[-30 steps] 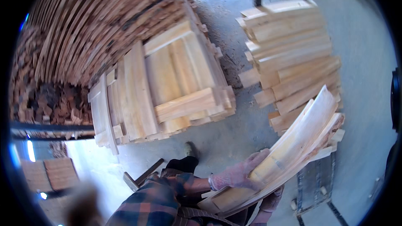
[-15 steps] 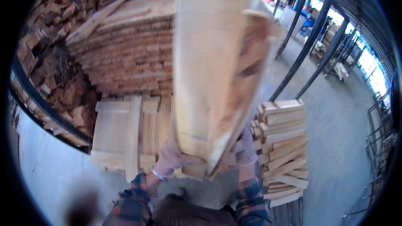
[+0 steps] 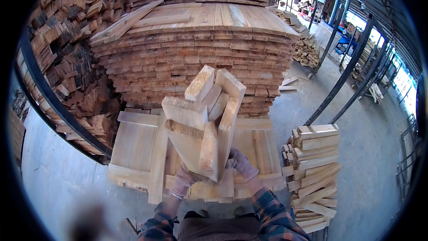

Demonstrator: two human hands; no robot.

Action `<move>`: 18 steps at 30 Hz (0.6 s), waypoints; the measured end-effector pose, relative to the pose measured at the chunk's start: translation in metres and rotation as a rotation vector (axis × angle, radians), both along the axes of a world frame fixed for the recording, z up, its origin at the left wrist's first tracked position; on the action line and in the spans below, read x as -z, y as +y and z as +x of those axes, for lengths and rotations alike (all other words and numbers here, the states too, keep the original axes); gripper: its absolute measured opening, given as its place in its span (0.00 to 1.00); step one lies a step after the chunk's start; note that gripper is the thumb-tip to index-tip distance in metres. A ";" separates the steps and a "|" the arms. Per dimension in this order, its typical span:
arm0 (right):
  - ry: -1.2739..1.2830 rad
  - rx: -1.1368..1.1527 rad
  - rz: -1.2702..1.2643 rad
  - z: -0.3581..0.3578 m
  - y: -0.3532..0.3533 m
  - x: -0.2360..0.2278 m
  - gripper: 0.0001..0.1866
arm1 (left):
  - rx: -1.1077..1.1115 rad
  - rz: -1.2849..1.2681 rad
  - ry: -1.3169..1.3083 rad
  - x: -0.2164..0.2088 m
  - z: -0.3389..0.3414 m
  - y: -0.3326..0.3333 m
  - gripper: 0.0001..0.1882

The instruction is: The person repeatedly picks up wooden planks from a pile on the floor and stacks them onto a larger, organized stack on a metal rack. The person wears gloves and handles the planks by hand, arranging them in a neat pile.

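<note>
- Right now, at the centre of the frame, a bundle of pale, rough-sawn wooden boards [image 3: 203, 129] is held up on end, its cut ends fanning out toward the camera.
- Left hand [image 3: 186, 179], in a pinkish knit glove, clasps the bundle's lower left edge; its fingers are wrapped around the wood.
- Right hand [image 3: 240, 164], gloved alike, presses on the lower right edge, fingers curled closed on the outermost board.
- Both plaid flannel sleeves [image 3: 267, 216] come up from the lower edge of the frame.
- Directly beneath the bundle lies a low flat stack of pale planks [image 3: 133, 145] on the concrete floor [image 3: 58, 169].
- Behind it, in the upper middle, rises a tall stack of darker thin boards [image 3: 200, 49]; a jumbled heap of dark offcuts [image 3: 67, 40] fills the upper left behind a black metal rail [image 3: 53, 102].
- At lower right stands a smaller loose pile of short pale boards [image 3: 314, 169].
- By my judgement the boards are stiff and fairly heavy as a bundle, splintery rather than slippery; being loose, they may slide against each other, so squeezing from both sides low down, as here, looks soundest.
</note>
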State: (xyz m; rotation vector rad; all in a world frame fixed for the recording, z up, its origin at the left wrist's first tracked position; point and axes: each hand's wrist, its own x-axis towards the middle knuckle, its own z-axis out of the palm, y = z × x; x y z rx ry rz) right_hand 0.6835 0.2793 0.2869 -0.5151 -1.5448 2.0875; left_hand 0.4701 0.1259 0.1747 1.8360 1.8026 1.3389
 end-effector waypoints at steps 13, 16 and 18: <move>-0.090 0.112 0.140 0.057 0.001 -0.046 0.35 | -0.135 -0.524 -0.660 -0.168 0.105 0.029 0.28; -0.217 0.223 -0.248 0.083 0.021 -0.002 0.37 | -0.036 -0.636 -0.526 -0.163 0.132 0.061 0.29; -0.276 0.410 -0.679 0.119 0.038 0.034 0.39 | -0.015 -0.633 -0.485 -0.123 0.163 0.100 0.33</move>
